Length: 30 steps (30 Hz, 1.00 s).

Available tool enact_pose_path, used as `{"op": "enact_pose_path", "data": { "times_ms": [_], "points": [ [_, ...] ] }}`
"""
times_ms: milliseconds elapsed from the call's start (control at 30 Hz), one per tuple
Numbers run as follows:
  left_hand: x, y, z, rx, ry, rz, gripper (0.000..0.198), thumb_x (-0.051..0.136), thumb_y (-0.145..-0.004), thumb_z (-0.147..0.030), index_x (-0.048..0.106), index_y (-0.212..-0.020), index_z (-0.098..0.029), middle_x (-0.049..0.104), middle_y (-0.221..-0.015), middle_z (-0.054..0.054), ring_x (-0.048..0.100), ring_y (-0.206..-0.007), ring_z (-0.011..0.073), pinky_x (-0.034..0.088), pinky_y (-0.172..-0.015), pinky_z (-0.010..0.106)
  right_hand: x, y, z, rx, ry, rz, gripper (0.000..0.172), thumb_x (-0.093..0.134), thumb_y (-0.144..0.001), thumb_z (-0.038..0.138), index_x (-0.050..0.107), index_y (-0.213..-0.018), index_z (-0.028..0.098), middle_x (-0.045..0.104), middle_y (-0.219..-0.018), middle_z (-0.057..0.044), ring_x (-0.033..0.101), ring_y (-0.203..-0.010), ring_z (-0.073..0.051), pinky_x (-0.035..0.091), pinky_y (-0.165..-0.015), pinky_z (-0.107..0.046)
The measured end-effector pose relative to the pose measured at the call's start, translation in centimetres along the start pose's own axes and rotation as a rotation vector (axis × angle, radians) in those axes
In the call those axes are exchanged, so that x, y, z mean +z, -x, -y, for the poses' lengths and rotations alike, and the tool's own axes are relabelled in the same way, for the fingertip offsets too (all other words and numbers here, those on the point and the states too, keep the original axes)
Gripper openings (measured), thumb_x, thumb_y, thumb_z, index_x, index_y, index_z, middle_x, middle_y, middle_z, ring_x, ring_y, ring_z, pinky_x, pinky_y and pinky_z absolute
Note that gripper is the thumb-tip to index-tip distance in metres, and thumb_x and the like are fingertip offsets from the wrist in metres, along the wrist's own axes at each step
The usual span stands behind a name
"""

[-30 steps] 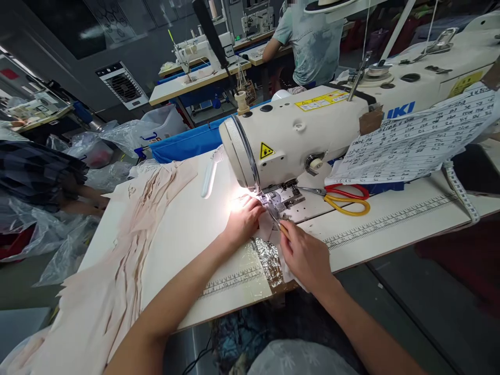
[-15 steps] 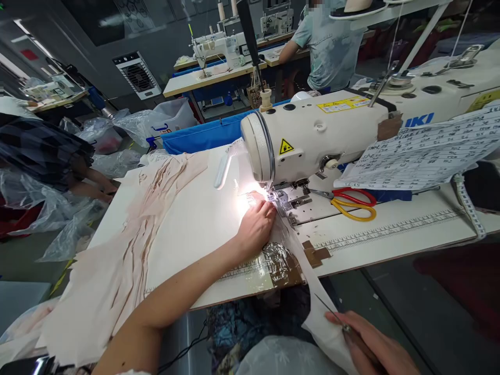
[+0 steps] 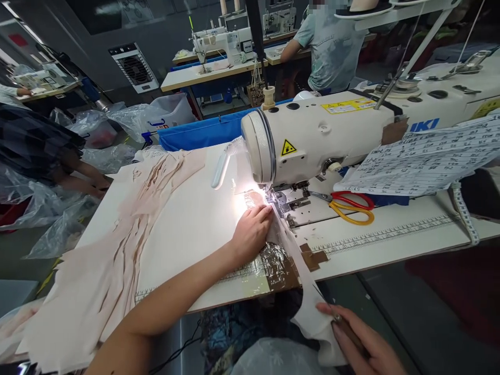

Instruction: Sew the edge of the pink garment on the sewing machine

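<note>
My left hand (image 3: 252, 229) lies palm down beside the needle of the sewing machine (image 3: 304, 140). Its fingers are stretched out flat over the pale strip of fabric (image 3: 299, 250), fingertips close to the lit presser foot (image 3: 270, 197). From there the strip runs down over the table's front edge. At the lower right, my right hand (image 3: 367, 338) is closed around a slim pointed tool with a brown handle (image 3: 349, 333), its thin dark tip aimed up and left. The strip's lower part passes against those fingers; whether they also pinch it is partly hidden.
Long pale pink fabric pieces (image 3: 128, 234) lie piled on the table's left. Scissors with red and yellow handles (image 3: 351, 207) rest right of the needle, near a handwritten sheet (image 3: 425, 156) and a measuring tape (image 3: 464, 213). Two people are nearby, one at far left with hands lowered.
The view has shifted slightly. My left hand's fingers look flatter and sit a little lower, away from the presser foot. My right hand keeps the pointed tool beside the strip.
</note>
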State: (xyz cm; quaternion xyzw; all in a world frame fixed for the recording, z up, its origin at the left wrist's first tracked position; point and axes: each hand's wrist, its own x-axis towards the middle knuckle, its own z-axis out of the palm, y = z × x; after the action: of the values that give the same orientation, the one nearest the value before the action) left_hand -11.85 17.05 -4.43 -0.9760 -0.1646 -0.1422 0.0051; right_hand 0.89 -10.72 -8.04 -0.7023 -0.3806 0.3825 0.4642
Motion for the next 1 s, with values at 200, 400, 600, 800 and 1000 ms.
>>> {"op": "enact_pose_path", "data": {
  "times_ms": [200,400,600,800,1000],
  "points": [
    [0.2,-0.3,1.5,-0.015,0.096,0.015,0.042,0.041,-0.085,-0.005,0.058,-0.124,-0.006,0.062,-0.128,0.017,0.055,-0.122,0.0257,0.051,-0.102,0.048,2.0,-1.8,0.8,0.230,-0.538,0.048,0.037,0.067,-0.081,0.056,0.073,-0.107,0.029,0.070,-0.116,-0.008,0.069,-0.100,-0.027,0.059,-0.077,-0.031],
    [-0.3,-0.3,2.2,-0.001,0.197,0.030,0.043,0.038,-0.087,-0.005,0.058,-0.125,-0.008,0.061,-0.130,0.015,0.056,-0.122,0.0240,0.050,-0.104,0.048,4.4,-2.0,0.8,0.264,-0.750,0.096,0.039,0.070,-0.078,0.055,0.074,-0.104,0.026,0.073,-0.101,-0.009,0.070,-0.088,-0.024,0.059,-0.072,-0.031],
    [0.0,-0.3,0.8,-0.005,0.043,0.007,0.042,0.042,-0.085,-0.004,0.057,-0.124,-0.002,0.058,-0.129,0.020,0.053,-0.123,0.0295,0.052,-0.097,0.046,3.3,-3.1,2.3,0.013,-0.304,-0.073,0.031,0.060,-0.089,0.048,0.071,-0.104,0.023,0.072,-0.107,-0.009,0.069,-0.099,-0.023,0.058,-0.079,-0.027],
    [-0.4,-1.0,0.6,-0.094,-0.035,0.065,0.039,0.037,-0.089,-0.004,0.059,-0.121,-0.007,0.061,-0.110,0.015,0.057,-0.098,0.0246,0.056,-0.074,0.038,3.2,-5.1,3.7,-0.222,0.089,-0.210,0.028,0.050,-0.095,0.040,0.067,-0.108,0.021,0.074,-0.101,-0.007,0.070,-0.094,-0.022,0.059,-0.073,-0.024],
    [-0.1,-0.8,1.5,-0.010,0.094,-0.016,0.037,0.033,-0.091,-0.006,0.062,-0.114,-0.011,0.061,-0.108,0.012,0.057,-0.094,0.0198,0.056,-0.074,0.034,3.6,-6.0,4.5,-0.330,0.176,-0.237,0.024,0.047,-0.096,0.032,0.065,-0.108,0.021,0.074,-0.102,-0.007,0.070,-0.094,-0.020,0.059,-0.071,-0.023]
  ]
}}
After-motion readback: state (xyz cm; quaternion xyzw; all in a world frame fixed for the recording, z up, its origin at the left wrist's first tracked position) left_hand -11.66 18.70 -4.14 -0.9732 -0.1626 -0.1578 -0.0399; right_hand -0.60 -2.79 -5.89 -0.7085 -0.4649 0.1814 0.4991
